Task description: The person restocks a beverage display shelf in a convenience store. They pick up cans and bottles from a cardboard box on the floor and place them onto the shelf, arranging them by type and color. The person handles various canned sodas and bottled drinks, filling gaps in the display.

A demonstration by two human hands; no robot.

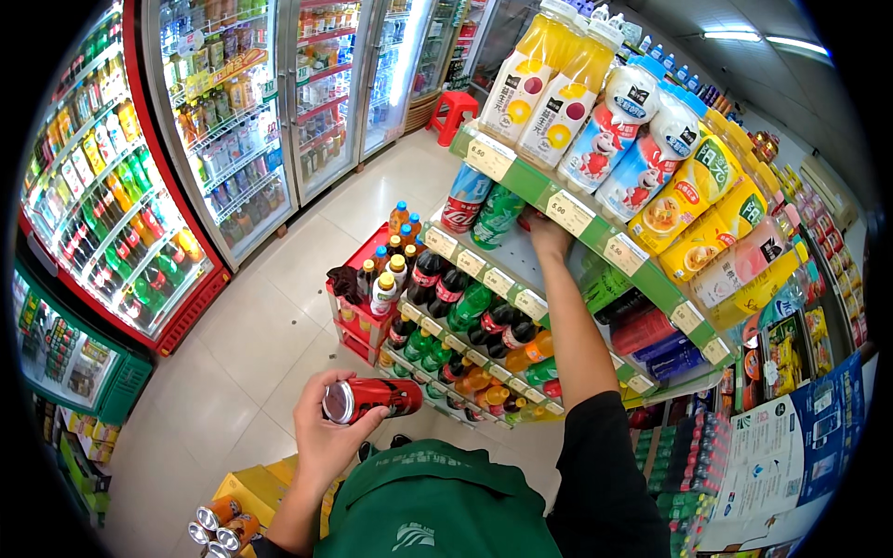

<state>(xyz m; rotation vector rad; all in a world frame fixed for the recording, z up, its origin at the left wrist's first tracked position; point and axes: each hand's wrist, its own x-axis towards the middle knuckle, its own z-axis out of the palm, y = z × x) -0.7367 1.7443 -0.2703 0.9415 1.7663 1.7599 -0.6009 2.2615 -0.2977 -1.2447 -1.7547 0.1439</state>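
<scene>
My left hand [319, 420] is wrapped round a red and dark drink can [374, 399], held tilted on its side in front of my green apron [437, 502]. My right hand [549, 239] reaches in under the upper ledge of the shelf rack [521, 181]. Its fingers are mostly lost in shadow there, beside a small patch of red that I cannot make out. Left of that hand, on the same tier, stand a green can [498, 217] and a red and blue can [466, 197]. To its right are green, red and blue cans [642, 327].
Juice and milk drink bottles [558, 102] line the upper shelf, with soda bottles [473, 305] on lower tiers. A red crate stand [361, 327] holds small bottles at the rack's end. Lit drink fridges [233, 130] stand left; a yellow carton [265, 488] and orange cans [223, 521] sit lower left.
</scene>
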